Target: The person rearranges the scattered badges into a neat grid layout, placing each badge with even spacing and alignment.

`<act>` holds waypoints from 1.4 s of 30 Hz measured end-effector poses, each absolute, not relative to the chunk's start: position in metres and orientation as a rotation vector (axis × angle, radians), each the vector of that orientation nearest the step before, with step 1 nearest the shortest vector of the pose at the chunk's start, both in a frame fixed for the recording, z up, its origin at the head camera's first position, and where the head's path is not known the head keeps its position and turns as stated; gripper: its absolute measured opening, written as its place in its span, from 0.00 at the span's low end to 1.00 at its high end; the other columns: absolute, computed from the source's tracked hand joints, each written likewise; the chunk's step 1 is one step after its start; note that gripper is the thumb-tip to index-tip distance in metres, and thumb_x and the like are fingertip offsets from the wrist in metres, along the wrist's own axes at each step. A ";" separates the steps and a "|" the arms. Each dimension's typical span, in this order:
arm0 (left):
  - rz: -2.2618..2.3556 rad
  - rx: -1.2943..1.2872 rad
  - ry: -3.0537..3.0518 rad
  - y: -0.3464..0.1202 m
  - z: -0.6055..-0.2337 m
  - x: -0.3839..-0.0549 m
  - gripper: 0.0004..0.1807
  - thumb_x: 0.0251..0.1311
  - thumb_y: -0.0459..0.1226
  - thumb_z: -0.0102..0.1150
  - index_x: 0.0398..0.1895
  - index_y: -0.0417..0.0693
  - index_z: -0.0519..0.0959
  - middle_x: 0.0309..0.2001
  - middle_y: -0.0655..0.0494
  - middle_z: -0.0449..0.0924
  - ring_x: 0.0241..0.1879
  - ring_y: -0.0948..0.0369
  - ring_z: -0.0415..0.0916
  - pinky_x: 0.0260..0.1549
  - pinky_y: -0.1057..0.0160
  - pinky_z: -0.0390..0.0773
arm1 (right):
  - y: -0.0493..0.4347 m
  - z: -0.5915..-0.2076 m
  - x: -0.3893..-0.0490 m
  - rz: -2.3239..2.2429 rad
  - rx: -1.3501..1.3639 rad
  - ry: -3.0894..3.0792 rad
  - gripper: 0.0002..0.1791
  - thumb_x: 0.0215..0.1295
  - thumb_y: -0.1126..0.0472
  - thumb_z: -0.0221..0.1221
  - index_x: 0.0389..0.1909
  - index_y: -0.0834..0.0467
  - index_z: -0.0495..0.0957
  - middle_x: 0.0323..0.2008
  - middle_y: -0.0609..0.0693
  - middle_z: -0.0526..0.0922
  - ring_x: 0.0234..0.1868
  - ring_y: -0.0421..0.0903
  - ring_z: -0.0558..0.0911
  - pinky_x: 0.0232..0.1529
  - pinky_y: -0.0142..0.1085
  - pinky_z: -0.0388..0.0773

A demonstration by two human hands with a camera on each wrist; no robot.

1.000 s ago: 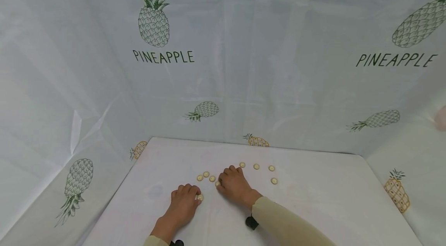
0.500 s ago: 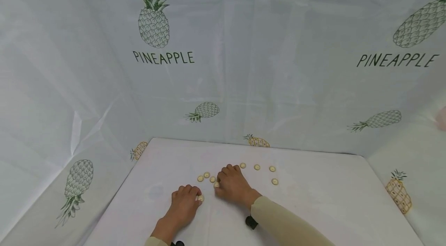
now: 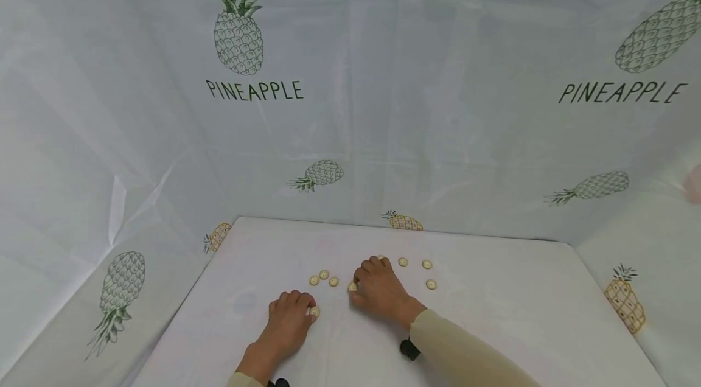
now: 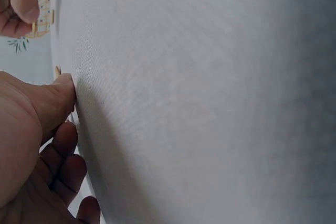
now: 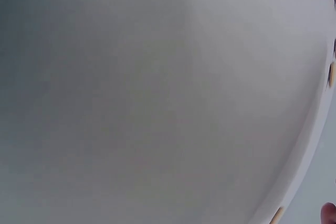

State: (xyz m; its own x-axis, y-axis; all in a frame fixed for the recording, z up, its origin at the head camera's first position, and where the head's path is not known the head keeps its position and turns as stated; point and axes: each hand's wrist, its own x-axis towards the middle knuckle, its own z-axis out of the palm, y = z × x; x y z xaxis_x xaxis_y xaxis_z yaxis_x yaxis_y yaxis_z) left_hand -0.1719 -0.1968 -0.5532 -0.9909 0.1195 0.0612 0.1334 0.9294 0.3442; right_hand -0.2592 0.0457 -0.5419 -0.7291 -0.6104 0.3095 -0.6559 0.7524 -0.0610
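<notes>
In the head view my left hand rests low on the white table, thumb and index finger pinching a cream round button. Ahead and to its right, my right hand pinches another cream button at or just above the surface. Left of that button lie three similar ones, the nearest a loose button. Beyond the right hand's knuckles, a button is partly covered. The left wrist view shows the left thumb against the cloth. Only a fingertip shows in the right wrist view.
More buttons lie to the right of the right hand, among them a far button and a nearer button. A white cloth covers the table. Pineapple-printed sheets hang behind and along both sides.
My right hand shifts slightly left, then moves right and a little away with its button, apart from the three on the left. The left hand stays put.
</notes>
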 end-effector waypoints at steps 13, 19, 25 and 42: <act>-0.557 -0.179 -3.066 -0.198 -0.552 -0.172 0.10 0.67 0.41 0.70 0.46 0.54 0.80 0.45 0.56 0.78 0.47 0.55 0.71 0.54 0.39 0.71 | 0.098 -0.548 -0.264 0.375 0.903 -2.690 0.08 0.63 0.49 0.68 0.35 0.48 0.83 0.34 0.38 0.77 0.41 0.42 0.71 0.55 0.45 0.69; -0.568 -0.189 -3.060 -0.197 -0.549 -0.172 0.10 0.68 0.41 0.69 0.46 0.54 0.79 0.45 0.57 0.78 0.47 0.55 0.70 0.54 0.40 0.71 | 0.127 -0.542 -0.265 0.398 0.905 -2.690 0.08 0.63 0.51 0.69 0.35 0.49 0.82 0.35 0.38 0.77 0.43 0.42 0.71 0.53 0.46 0.69; -0.567 -0.199 -3.058 -0.197 -0.547 -0.171 0.10 0.68 0.41 0.69 0.46 0.54 0.79 0.45 0.57 0.78 0.47 0.55 0.70 0.53 0.40 0.70 | 0.153 -0.543 -0.269 0.389 0.853 -2.720 0.09 0.63 0.49 0.70 0.37 0.48 0.82 0.37 0.38 0.78 0.44 0.42 0.72 0.55 0.47 0.69; -0.570 -0.182 -3.067 -0.198 -0.551 -0.173 0.10 0.67 0.42 0.70 0.45 0.55 0.79 0.44 0.58 0.77 0.46 0.56 0.70 0.53 0.41 0.70 | 0.173 -0.547 -0.279 0.367 0.851 -2.691 0.08 0.62 0.53 0.72 0.36 0.51 0.83 0.35 0.41 0.80 0.42 0.45 0.73 0.51 0.49 0.71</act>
State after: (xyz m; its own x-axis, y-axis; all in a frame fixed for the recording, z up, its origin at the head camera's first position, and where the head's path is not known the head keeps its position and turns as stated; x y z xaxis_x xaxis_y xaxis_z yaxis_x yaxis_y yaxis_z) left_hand -0.1733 -0.1983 -0.5509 -0.9931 0.1109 0.0380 0.1172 0.9266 0.3573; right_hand -0.2792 0.1726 -0.5473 -0.7818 -0.5156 0.3507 -0.5907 0.7926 -0.1516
